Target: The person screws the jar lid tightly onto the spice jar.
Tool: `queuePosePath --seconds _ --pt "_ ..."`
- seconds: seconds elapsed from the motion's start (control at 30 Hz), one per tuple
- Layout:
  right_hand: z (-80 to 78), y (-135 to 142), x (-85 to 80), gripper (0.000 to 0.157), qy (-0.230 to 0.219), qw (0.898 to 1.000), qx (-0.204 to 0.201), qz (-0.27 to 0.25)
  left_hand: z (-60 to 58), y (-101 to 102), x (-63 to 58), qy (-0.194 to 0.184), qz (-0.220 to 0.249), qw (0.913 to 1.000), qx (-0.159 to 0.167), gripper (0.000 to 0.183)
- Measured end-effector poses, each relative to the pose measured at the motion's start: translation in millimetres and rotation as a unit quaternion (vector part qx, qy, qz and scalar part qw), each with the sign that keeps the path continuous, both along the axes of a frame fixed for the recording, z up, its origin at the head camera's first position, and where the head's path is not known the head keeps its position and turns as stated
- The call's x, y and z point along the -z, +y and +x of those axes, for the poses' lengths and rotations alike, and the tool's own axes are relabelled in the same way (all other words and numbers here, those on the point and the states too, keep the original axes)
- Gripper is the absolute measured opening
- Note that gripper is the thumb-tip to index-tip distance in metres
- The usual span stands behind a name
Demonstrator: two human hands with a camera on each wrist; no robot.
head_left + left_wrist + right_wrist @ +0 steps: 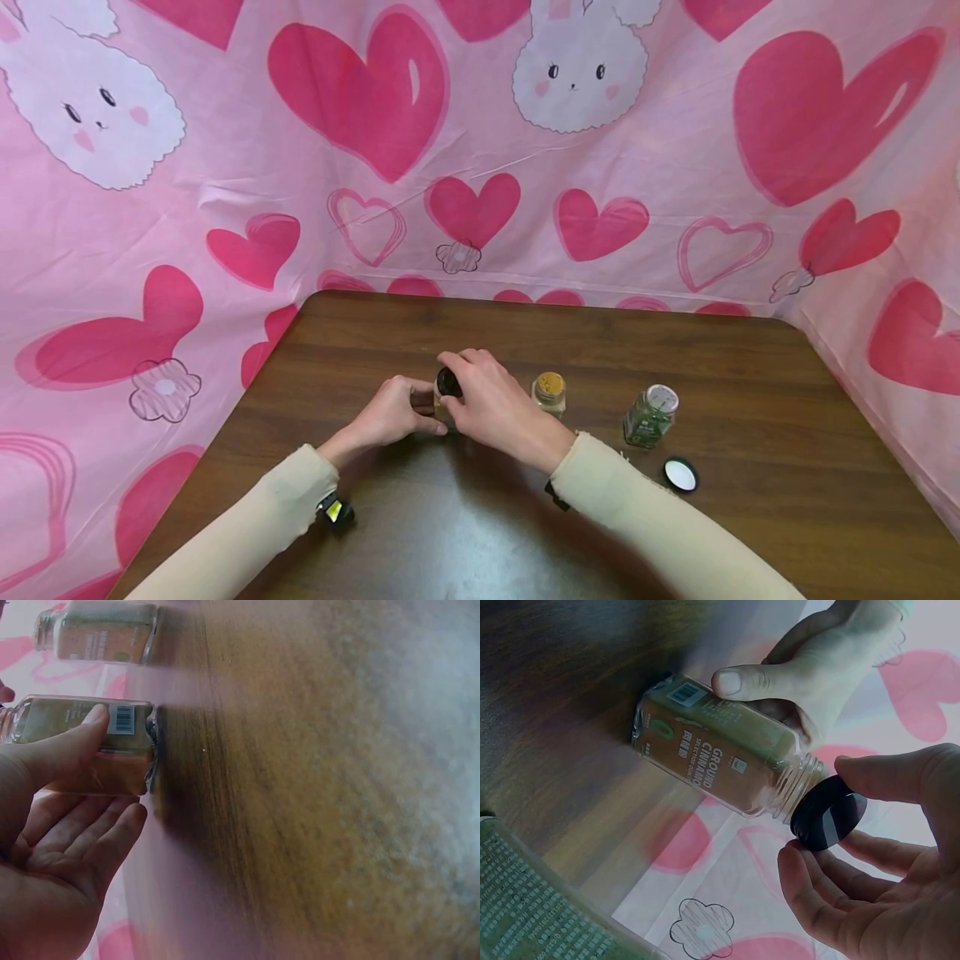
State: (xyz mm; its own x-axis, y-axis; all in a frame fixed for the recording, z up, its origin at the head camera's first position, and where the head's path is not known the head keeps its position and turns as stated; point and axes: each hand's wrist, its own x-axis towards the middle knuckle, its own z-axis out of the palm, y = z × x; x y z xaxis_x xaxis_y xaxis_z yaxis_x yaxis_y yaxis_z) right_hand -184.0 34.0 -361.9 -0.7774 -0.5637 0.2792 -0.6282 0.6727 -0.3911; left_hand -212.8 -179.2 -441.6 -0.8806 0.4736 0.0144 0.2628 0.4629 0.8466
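A glass spice jar [712, 746] labelled ground cinnamon stands on the table, brown powder inside. My left hand [393, 410] holds it from the side; in the left wrist view the thumb [79, 742] lies across its label and the fingers extend along the other side. With thumb and fingertips, my right hand [491, 404] pinches a black lid [829, 814] by its edge. That lid sits at the jar's mouth, with glass threads showing below it in the right wrist view. From the head view, the right hand hides part of the jar.
Right of the hands stands a lidless jar [550, 395] with yellow-orange content at its top. Farther right is a jar of green herbs [647, 421] with a pale top. A black lid with white lining [681, 474] lies near it. Pink heart-patterned cloth [480, 150] surrounds the table.
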Motion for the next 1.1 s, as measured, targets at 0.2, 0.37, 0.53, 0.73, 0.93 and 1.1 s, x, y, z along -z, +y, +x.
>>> queuePosePath --seconds 0.2,0.37,0.53,0.73,0.93,1.1 --pt "-0.7 -0.1 0.0 0.046 0.004 1.0 -0.006 -0.004 0.2 -0.4 -0.1 -0.002 0.002 1.0 0.001 0.047" --pt "-1.3 -0.5 0.7 0.04 0.008 1.0 -0.007 0.002 -0.5 -1.2 0.2 -0.001 0.002 1.0 0.002 0.048" --pt "-1.7 -1.0 0.4 0.038 0.008 1.0 -0.007 0.011 -0.6 -1.9 -0.3 0.001 0.001 1.0 0.004 0.048" --pt "-3.3 -3.0 0.0 0.041 0.003 1.0 -0.009 0.019 -0.3 -2.7 -0.6 0.003 0.001 1.0 0.006 0.049" --pt "-3.9 -4.5 -0.4 0.042 0.003 1.0 -0.014 0.023 0.1 -2.2 -0.8 0.005 0.004 1.0 0.006 0.046" --pt "-4.5 -5.5 0.6 0.043 -0.001 1.0 -0.013 0.025 0.6 -2.1 -1.3 0.003 0.003 1.0 0.006 0.045"
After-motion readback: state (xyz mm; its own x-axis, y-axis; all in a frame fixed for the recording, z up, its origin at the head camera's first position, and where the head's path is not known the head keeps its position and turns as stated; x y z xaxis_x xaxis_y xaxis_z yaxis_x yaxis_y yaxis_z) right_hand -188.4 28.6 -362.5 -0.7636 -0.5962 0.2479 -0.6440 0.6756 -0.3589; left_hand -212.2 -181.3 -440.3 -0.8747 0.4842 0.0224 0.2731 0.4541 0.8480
